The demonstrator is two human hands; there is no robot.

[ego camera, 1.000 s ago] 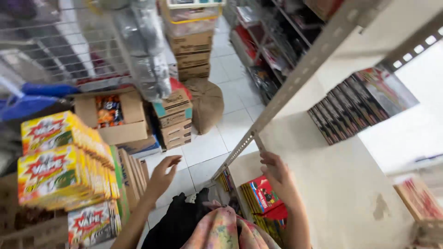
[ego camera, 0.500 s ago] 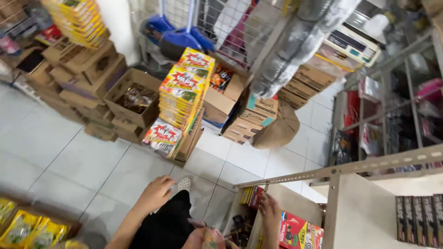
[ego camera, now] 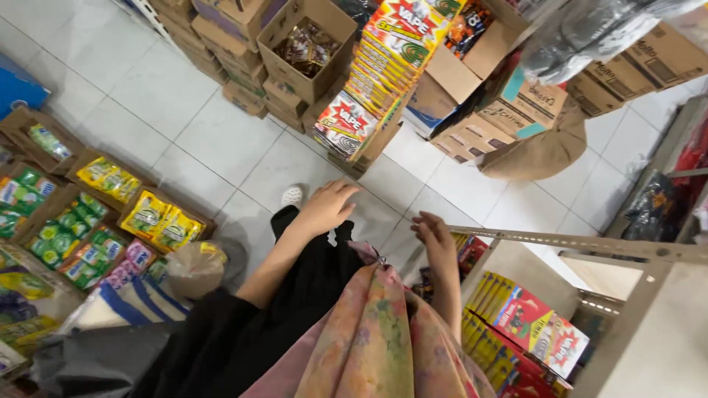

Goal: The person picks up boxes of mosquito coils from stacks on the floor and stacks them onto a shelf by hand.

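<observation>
1. Left: open cardboard trays of yellow and green sachet packets (ego camera: 151, 215) lie on the white tiled floor (ego camera: 169, 96).
2. The left hand (ego camera: 328, 206) hangs empty, grip spread, over the floor.
3. The right hand (ego camera: 435, 234), fingers loosely curled and holding nothing, hovers just above the red-and-yellow flat boxes (ego camera: 542, 335) under the grey metal shelf rail (ego camera: 575, 242); a square, whole-hand grasp would suit.
4. The shelf hides most of the boxes.

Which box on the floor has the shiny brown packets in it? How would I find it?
Start at the stack of yellow-and-red boxes standing on the white tiled floor, above the person's left hand. Just left of it sits an open cardboard box on other cartons. Its flaps stand open, with dark brown packets inside.
</observation>
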